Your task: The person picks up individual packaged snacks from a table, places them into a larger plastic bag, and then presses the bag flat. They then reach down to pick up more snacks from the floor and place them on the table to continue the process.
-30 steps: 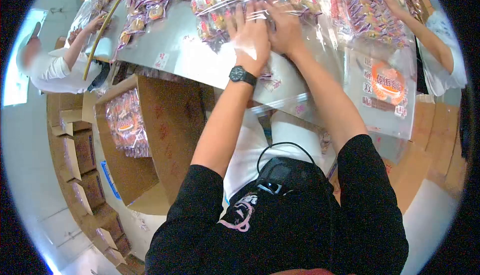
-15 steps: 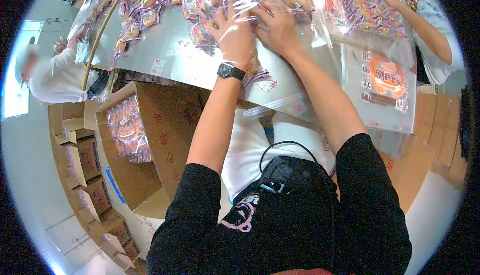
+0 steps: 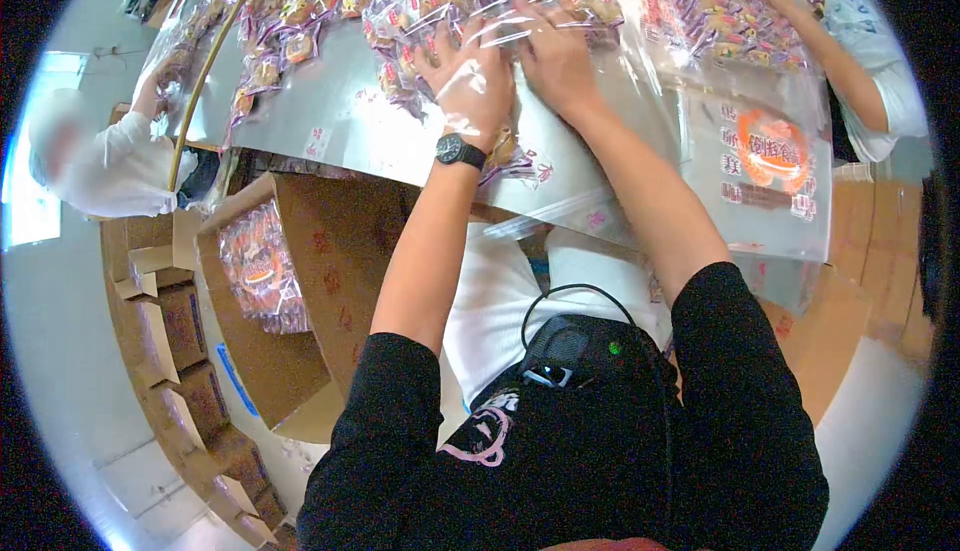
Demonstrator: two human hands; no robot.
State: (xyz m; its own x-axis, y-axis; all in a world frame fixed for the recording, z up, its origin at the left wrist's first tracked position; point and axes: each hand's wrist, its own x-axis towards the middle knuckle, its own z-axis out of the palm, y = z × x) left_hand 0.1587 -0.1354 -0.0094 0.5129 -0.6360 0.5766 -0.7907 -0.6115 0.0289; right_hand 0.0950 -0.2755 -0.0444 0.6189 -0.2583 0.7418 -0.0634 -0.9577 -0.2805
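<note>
Both of my hands are inside or under a clear plastic bag, over small wrapped snacks (image 3: 440, 13) on the metal table (image 3: 350, 116). My left hand (image 3: 468, 81), below which a black watch (image 3: 460, 150) shows, has its fingers spread on the snacks. My right hand (image 3: 556, 59) lies beside it with fingers extended over the packs. Glare on the plastic hides part of the fingertips. A few packs lie under my left wrist. Printed clear bags (image 3: 770, 156) lie flat at the table's right side.
An open carton (image 3: 345, 251) holding a filled bag (image 3: 262, 266) stands left of my legs. Empty-looking cartons (image 3: 180, 326) line the far left. Co-workers are at the left (image 3: 120, 166) and upper right (image 3: 850, 71). More snacks (image 3: 725, 11) lie at the right back.
My left hand has shifted left and its fingers have spread over the snacks. My right hand has moved slightly left. The co-worker's arm at the left has moved downward.
</note>
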